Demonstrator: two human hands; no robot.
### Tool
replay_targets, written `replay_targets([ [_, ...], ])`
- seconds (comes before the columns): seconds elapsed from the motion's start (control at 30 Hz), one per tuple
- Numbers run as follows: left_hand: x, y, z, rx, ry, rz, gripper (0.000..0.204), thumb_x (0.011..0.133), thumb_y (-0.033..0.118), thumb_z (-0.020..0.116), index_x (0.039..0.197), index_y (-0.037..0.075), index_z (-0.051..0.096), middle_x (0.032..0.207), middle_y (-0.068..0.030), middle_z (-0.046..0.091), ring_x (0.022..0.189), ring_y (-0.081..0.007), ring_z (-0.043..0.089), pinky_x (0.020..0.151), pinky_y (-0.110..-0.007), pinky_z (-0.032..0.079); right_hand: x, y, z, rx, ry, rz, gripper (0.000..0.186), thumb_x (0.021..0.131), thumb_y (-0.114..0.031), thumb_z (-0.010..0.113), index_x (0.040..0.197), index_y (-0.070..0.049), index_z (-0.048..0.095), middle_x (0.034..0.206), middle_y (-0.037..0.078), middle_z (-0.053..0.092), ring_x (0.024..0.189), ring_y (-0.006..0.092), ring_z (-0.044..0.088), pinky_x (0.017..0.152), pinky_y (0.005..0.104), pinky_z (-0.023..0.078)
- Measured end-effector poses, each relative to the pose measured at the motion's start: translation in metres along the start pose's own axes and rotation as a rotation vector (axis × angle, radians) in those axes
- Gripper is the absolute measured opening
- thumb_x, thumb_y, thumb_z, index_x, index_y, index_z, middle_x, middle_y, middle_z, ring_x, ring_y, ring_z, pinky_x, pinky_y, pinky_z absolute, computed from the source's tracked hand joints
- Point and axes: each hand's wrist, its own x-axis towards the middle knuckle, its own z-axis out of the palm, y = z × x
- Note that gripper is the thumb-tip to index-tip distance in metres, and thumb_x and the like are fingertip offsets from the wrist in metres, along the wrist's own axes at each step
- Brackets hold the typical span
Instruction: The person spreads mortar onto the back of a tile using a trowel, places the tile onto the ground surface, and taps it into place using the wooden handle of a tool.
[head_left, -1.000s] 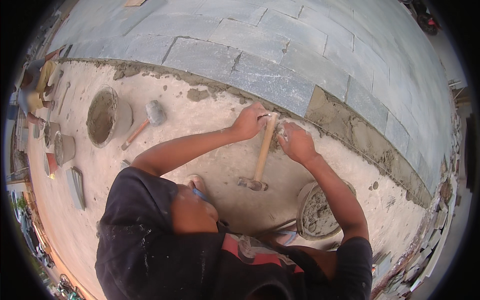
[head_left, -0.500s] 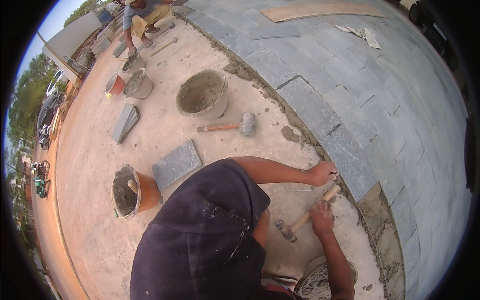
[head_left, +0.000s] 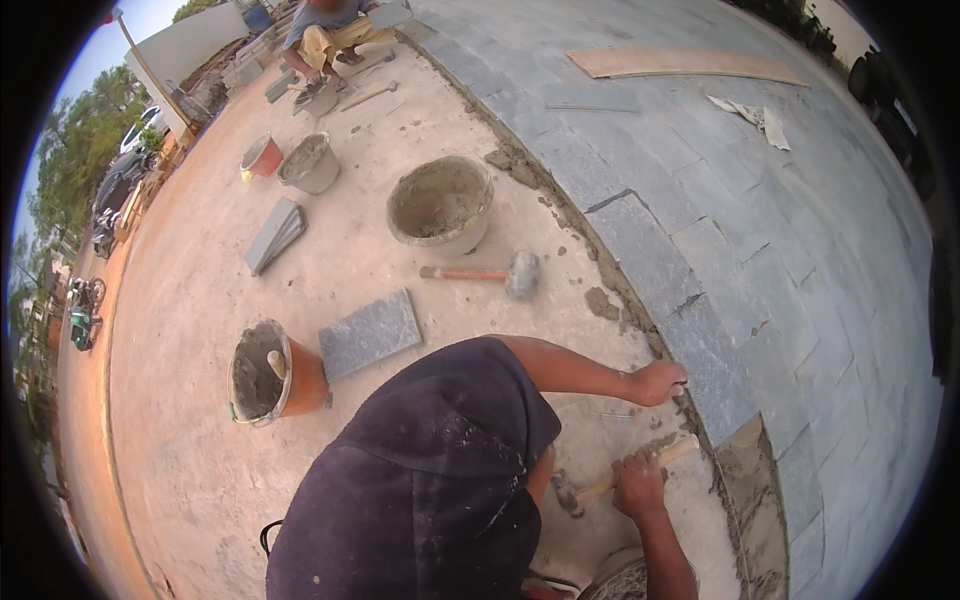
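My left hand (head_left: 657, 383) is closed in a fist at the mortar-smeared edge of the grey stone paving (head_left: 705, 365). Whatever its fingers pinch is too small to make out. Just nearer to me, my right hand (head_left: 639, 482) grips the wooden handle of a hammer (head_left: 595, 489) around its middle. The hammer's metal head points left, low over the concrete, and the handle's free end points toward the paving edge. A thin metal rod (head_left: 608, 414) lies on the concrete between my left arm and the hammer. A thin line runs along the paving edge, beside a bare mortar strip (head_left: 752, 480).
Left of me stand an orange bucket (head_left: 305, 382) of mortar and a loose slab (head_left: 372, 333). Farther off are a rubber mallet (head_left: 521, 276), a mortar tub (head_left: 440, 243), stacked slabs (head_left: 274, 236) and more buckets. A mortar bucket (head_left: 620, 580) sits below my right arm. A co-worker (head_left: 330, 40) crouches at the back.
The view has shifted, so the surroundings sit farther right and lower. My right hand still grips the hammer, whose handle now lies flatter. My left hand stays closed at the paving edge.
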Motion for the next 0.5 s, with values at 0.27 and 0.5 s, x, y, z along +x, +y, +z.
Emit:
replay_targets([
  [0.27,0.007,0.011,-0.013,-0.075,0.008,-0.028,0.016,0.09,0.011,0.065,0.095,-0.003,0.059,0.086,-0.0255,0.062,0.087,-0.0474,0.062,0.076,-0.054,0.046,-0.021,-0.009,-0.007,0.001,-0.074,0.075,0.025,0.073,-0.021,0.073,0.095,-0.009,0.069,0.095,0.014,0.068,0.103,0.0339,0.063,0.099,0.048,0.044],
  [0.5,0.014,0.002,0.009,-0.126,0.053,0.07,0.014,0.088,0.014,0.065,0.09,0.0,0.065,0.093,-0.0224,0.062,0.093,-0.0439,0.061,0.083,-0.051,0.047,-0.037,-0.021,-0.024,0.066,-0.078,0.207,0.034,0.074,-0.034,0.078,0.093,-0.007,0.068,0.09,0.013,0.069,0.09,0.0326,0.068,0.089,0.0459,0.049],
])
